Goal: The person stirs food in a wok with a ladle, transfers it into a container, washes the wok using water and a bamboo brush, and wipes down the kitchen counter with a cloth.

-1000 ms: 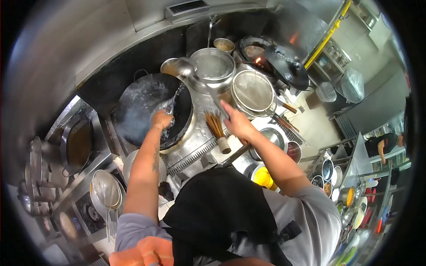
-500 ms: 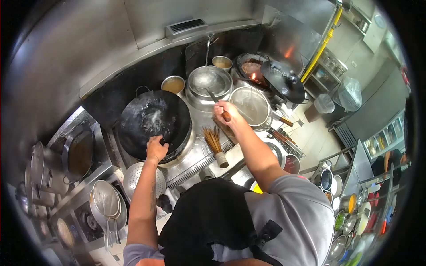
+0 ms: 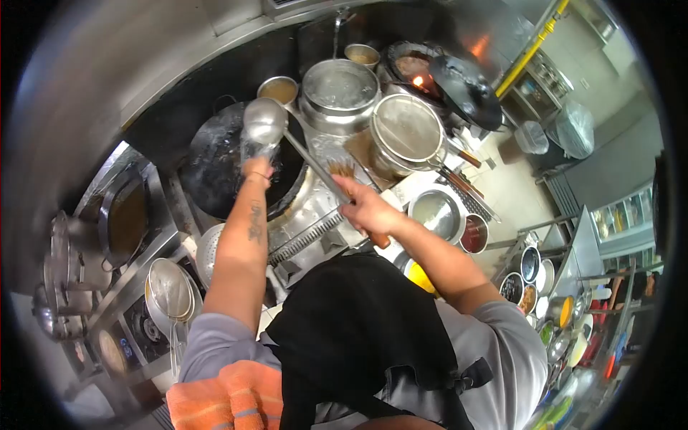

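Over the near right part of a black wok, my left hand is closed on something I cannot make out. The ladle's bowl and a splash of water hang just beyond it. My right hand grips the long handle of a steel ladle, whose wooden end sticks out below the fist. The ladle reaches across to the wok and its bowl is tipped. Behind my right hand a bamboo brush is partly hidden. Water fills a large round pot to the right of the wok.
A strainer rests on a pot at the right. Behind it a flame burns beside a second wok and a black lid. A steel bowl and a red sauce pot stand nearer. Strainers lie at the left.
My right hand has brought the ladle from the water pot over to the wok. My left hand has moved farther over the wok. The view has shifted, and the orange towel shows again.
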`<state>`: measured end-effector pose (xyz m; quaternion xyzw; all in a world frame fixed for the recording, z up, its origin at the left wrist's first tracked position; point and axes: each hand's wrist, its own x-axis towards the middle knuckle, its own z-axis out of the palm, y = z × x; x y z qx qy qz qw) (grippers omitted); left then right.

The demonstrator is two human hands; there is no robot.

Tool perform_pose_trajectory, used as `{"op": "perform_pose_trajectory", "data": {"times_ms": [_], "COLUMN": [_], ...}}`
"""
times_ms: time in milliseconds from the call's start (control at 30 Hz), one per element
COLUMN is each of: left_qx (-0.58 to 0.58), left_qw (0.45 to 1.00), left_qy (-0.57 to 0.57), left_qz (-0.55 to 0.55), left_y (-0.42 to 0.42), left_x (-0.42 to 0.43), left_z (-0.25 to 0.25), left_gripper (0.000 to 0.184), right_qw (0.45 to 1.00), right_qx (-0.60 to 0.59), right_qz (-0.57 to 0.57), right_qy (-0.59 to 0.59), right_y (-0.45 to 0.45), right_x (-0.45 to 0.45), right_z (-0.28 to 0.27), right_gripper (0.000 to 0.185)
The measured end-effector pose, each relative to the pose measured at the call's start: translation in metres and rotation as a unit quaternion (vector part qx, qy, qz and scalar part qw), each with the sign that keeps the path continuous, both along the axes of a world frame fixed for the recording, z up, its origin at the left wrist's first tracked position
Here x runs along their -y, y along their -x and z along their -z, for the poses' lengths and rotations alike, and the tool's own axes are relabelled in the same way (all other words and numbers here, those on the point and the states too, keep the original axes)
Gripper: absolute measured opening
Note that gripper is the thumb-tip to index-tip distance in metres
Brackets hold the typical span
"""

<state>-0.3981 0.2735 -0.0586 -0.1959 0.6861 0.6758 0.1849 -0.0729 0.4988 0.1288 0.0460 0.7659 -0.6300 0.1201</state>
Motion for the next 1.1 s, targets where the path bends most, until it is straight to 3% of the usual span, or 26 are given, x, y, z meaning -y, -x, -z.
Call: {"op": "perform_pose_trajectory", "data": {"times_ms": [100, 133, 167, 300, 333, 400, 433, 467, 500, 533, 567, 600, 633, 733, 800, 867, 900, 933, 967, 1033, 1100], "left_qx": [0.031, -0.006, -0.045, -0.164, -0.175, -0.152, -0.118, -0.167, -0.178, -0.205, -0.359, -0.328, -0.268, -0.358, -0.354, -0.365, -0.384, -0.373, -0.369, -0.327, -0.320], "left_qw": [0.997, 0.996, 0.993, 0.970, 0.963, 0.974, 0.981, 0.890, 0.633, 0.632, 0.717, 0.792, 0.816, 0.760, 0.770, 0.757, 0.738, 0.736, 0.745, 0.772, 0.775], "left_qy": [-0.065, -0.089, -0.112, -0.129, -0.144, -0.100, -0.064, 0.341, 0.683, 0.658, 0.509, 0.455, 0.436, 0.470, 0.454, 0.465, 0.479, 0.488, 0.486, 0.447, 0.454], "left_qz": [0.005, 0.001, -0.006, 0.125, 0.142, 0.134, 0.140, 0.253, 0.319, 0.354, 0.314, 0.240, 0.269, 0.270, 0.275, 0.278, 0.280, 0.284, 0.268, 0.311, 0.301], "left_y": [0.056, 0.063, 0.066, 0.038, 0.023, 0.044, 0.043, 0.010, -0.029, -0.037, -0.048, -0.073, -0.103, -0.169, -0.195, -0.207, -0.207, -0.204, -0.197, -0.191, -0.185], "left_x": [0.026, 0.030, 0.040, 0.068, 0.075, 0.098, 0.109, 0.103, 0.087, 0.082, 0.089, 0.079, 0.070, 0.071, 0.075, 0.081, 0.081, 0.081, 0.082, 0.084, 0.085], "left_z": [0.027, 0.014, -0.013, -0.152, -0.182, -0.136, -0.113, -0.115, -0.121, -0.112, -0.083, -0.079, -0.099, -0.102, -0.087, -0.065, -0.054, -0.049, -0.051, -0.060, -0.058], "left_gripper": [0.017, 0.016, 0.015, 0.023, 0.033, 0.035, 0.036, 0.036, 0.035, 0.033, 0.030, 0.031, 0.032, 0.036, 0.036, 0.034, 0.032, 0.033, 0.033, 0.038, 0.043], "right_qw": [0.982, 0.964, 0.923, 0.893, 0.885, 0.873, 0.837, 0.821, 0.802, 0.815, 0.840, 0.850, 0.852, 0.901, 0.910, 0.871, 0.913, 0.930, 0.941, 0.929, 0.910], "right_qx": [0.051, -0.072, -0.195, -0.052, -0.052, 0.011, 0.009, 0.033, 0.054, 0.052, 0.094, 0.108, 0.112, 0.023, -0.035, 0.174, 0.070, 0.030, 0.020, -0.191, -0.121], "right_qz": [0.003, 0.050, 0.094, 0.103, 0.097, 0.075, 0.046, 0.047, 0.050, 0.062, 0.041, 0.025, 0.007, 0.012, 0.025, -0.098, -0.082, -0.063, -0.053, -0.084, -0.128], "right_qy": [-0.180, -0.253, -0.317, -0.434, -0.452, -0.482, -0.545, -0.568, -0.592, -0.573, -0.532, -0.516, -0.511, -0.433, -0.413, -0.449, -0.394, -0.361, -0.333, -0.305, -0.376], "right_y": [-0.025, -0.033, -0.042, -0.047, -0.046, -0.038, -0.033, -0.022, -0.008, 0.007, 0.019, 0.032, 0.035, 0.014, -0.022, -0.037, -0.048, -0.036, -0.022, 0.030, 0.095], "right_x": [-0.007, -0.020, -0.032, -0.065, -0.071, -0.080, -0.080, -0.072, -0.055, -0.044, -0.025, -0.018, -0.016, -0.026, -0.028, -0.047, -0.070, -0.075, -0.075, -0.056, -0.019], "right_z": [0.004, 0.049, 0.090, 0.178, 0.195, 0.211, 0.219, 0.208, 0.190, 0.205, 0.196, 0.227, 0.243, 0.239, 0.196, 0.175, 0.176, 0.143, 0.100, 0.039, -0.015], "right_gripper": [0.077, 0.079, 0.082, 0.088, 0.086, 0.082, 0.083, 0.086, 0.090, 0.099, 0.101, 0.104, 0.105, 0.105, 0.103, 0.101, 0.095, 0.088, 0.081, 0.077, 0.066]}}
